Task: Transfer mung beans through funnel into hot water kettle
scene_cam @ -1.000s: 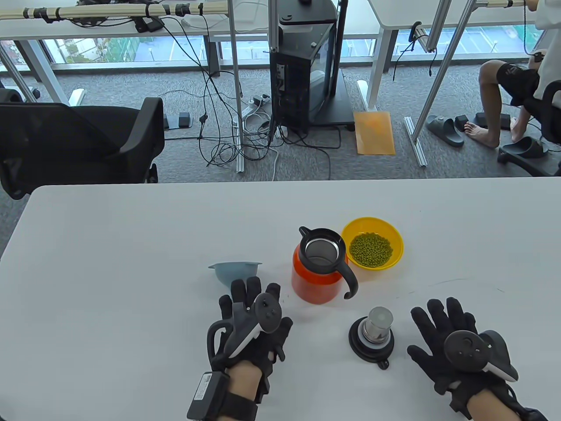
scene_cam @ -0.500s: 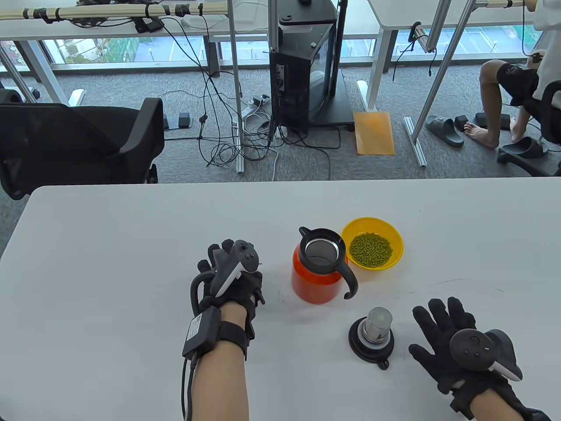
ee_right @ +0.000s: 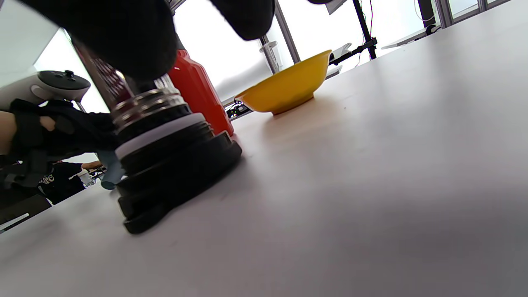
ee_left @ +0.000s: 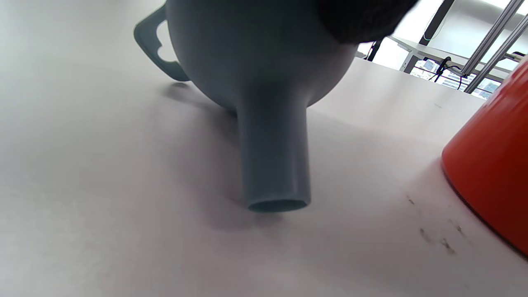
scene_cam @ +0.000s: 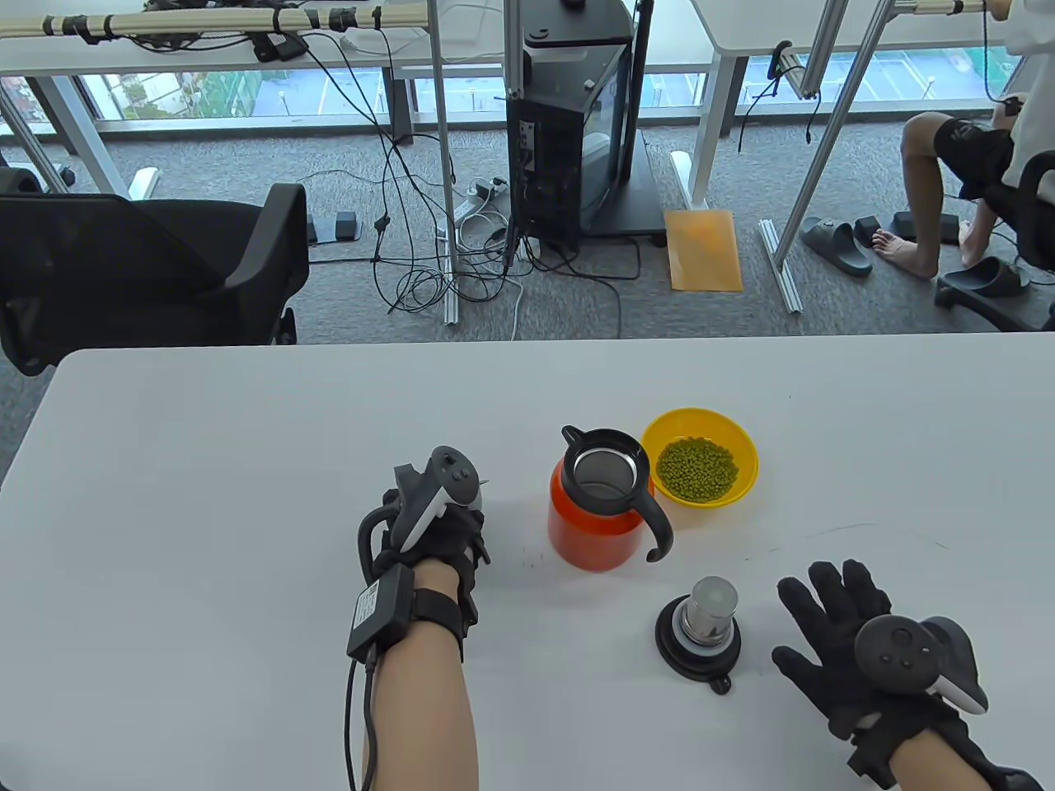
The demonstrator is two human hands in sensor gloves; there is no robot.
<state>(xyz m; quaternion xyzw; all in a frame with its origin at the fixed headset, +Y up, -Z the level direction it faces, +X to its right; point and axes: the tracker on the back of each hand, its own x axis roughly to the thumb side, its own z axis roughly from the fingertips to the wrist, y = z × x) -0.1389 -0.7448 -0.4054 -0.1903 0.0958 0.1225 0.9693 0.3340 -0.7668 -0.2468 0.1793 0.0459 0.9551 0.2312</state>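
My left hand (scene_cam: pixel 429 515) is closed over the blue-grey funnel, which it hides in the table view. In the left wrist view the funnel (ee_left: pixel 264 82) hangs upright, its spout just above the table, with a gloved fingertip (ee_left: pixel 359 20) on its bowl. The orange kettle (scene_cam: pixel 597 519) stands open just right of that hand. The yellow bowl (scene_cam: pixel 742 470) of mung beans (scene_cam: pixel 696 468) sits behind the kettle on the right. My right hand (scene_cam: pixel 832 610) rests flat on the table with spread fingers, holding nothing.
The kettle's black and steel lid (scene_cam: pixel 700 630) stands upside down on the table between the kettle and my right hand. It fills the left of the right wrist view (ee_right: pixel 173 165). The table's far edge (scene_cam: pixel 527 342) lies well behind the bowl.
My left hand moved forward over the funnel and closed on it, then drew in slightly. The funnel is no longer seen from above. My right hand slid slightly right.
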